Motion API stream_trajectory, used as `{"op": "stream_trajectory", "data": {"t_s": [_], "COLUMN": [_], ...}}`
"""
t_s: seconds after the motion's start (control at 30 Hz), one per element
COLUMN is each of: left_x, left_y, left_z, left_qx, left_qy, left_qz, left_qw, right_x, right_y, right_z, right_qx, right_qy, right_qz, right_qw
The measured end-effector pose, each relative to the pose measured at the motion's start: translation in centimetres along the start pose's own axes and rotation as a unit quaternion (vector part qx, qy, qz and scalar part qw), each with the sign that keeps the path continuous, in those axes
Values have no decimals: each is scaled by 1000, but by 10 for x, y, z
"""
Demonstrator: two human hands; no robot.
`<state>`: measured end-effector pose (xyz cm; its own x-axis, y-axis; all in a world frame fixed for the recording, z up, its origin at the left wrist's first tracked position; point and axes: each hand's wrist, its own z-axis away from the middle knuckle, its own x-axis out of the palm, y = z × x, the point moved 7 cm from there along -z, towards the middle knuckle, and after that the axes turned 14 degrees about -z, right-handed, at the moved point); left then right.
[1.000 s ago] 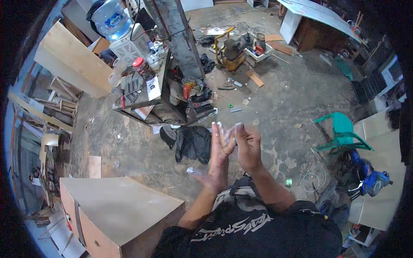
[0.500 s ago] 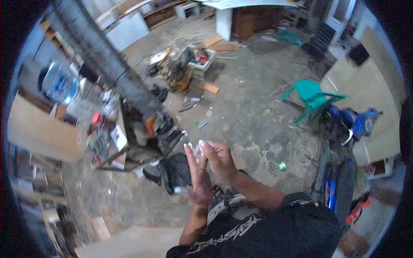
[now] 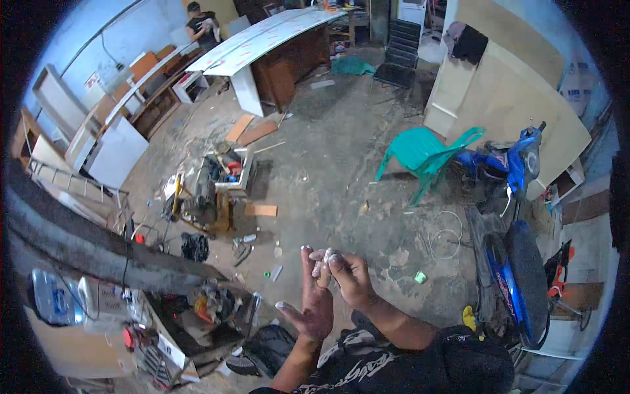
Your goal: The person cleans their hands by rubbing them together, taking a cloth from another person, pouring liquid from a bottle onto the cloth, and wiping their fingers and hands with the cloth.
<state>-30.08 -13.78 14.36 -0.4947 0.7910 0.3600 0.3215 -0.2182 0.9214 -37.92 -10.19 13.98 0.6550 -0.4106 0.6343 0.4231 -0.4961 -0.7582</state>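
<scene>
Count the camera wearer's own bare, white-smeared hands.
2: the white-smeared bare left hand, at lower centre with its thumb spread, and the white-smeared bare right hand, just to its right. Neither is fully hidden, though they partly overlap.

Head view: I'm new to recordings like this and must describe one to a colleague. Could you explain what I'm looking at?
There is no robot here. A person wears a wide fisheye camera on their head, looking down, so straight edges bend near the rim. Picture left is the person's left.

In the lower middle, the bare left hand points upward, thumb spread, while the right hand meets its fingers. Some fingertips look whitish. I can't make out any separate object in either grip.

On the worn floor stand a green chair, a blue motorbike and a machine with a yellow frame. Another person is in the background.
</scene>
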Motion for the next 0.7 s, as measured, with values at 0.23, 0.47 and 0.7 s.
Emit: {"op": "stream_trajectory", "data": {"t_s": [0.23,0.47,0.7], "left_x": [20,-23,-86], "left_y": [-5,-44,-44], "left_z": [-162,-283,-445], "left_qx": [-55,7,-19], "left_qy": [-24,-14,-12], "left_qz": [-35,-182,-40], "left_qw": [998,983,999], "right_x": [-46,-86,-91], "right_y": [-44,-16,12], "right_z": [-145,-281,-452], "right_qx": [-36,31,-3], "right_qy": [14,181,133], "right_qz": [49,10,63], "right_qw": [998,983,989]}}
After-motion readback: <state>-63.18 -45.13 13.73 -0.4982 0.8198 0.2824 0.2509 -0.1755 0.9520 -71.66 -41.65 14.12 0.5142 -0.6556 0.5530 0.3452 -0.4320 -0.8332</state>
